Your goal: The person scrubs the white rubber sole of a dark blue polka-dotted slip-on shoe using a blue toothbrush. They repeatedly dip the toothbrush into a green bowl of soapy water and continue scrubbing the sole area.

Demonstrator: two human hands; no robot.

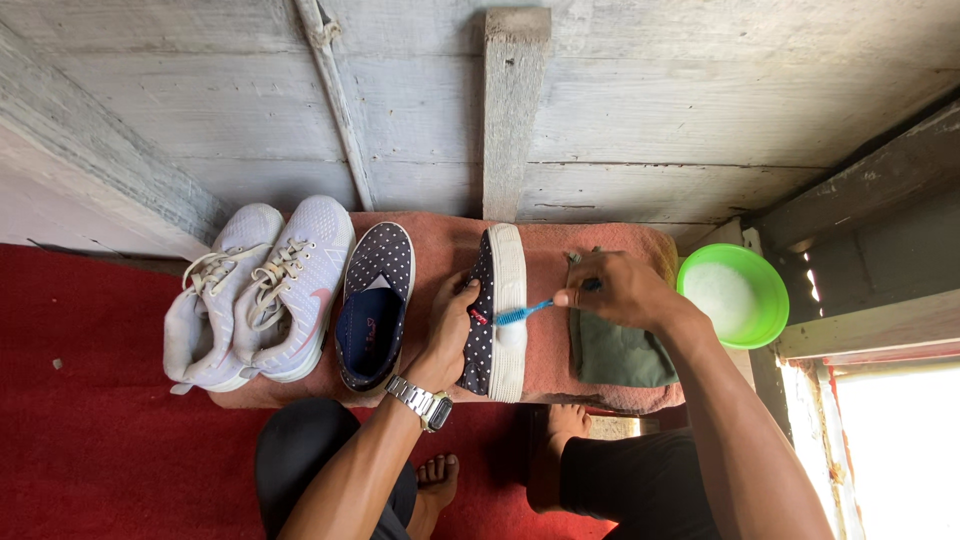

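Note:
My left hand (452, 325) grips a navy polka-dot slip-on shoe (482, 330) tipped on its side, its white sole (508, 300) facing right. A metal watch sits on that wrist. My right hand (622, 290) holds a blue toothbrush (525, 312) by the handle, with the bristles pressed against the white sole where a patch of foam shows. The matching polka-dot shoe (373, 305) lies upright just left of my left hand.
A pair of white lace-up sneakers (258, 295) lies at the left on an orange towel (545, 355). A folded dark green cloth (618, 355) sits under my right forearm. A green bowl (735, 295) of white liquid stands at the right. Red carpet (90, 420) covers the floor; my bare feet show below.

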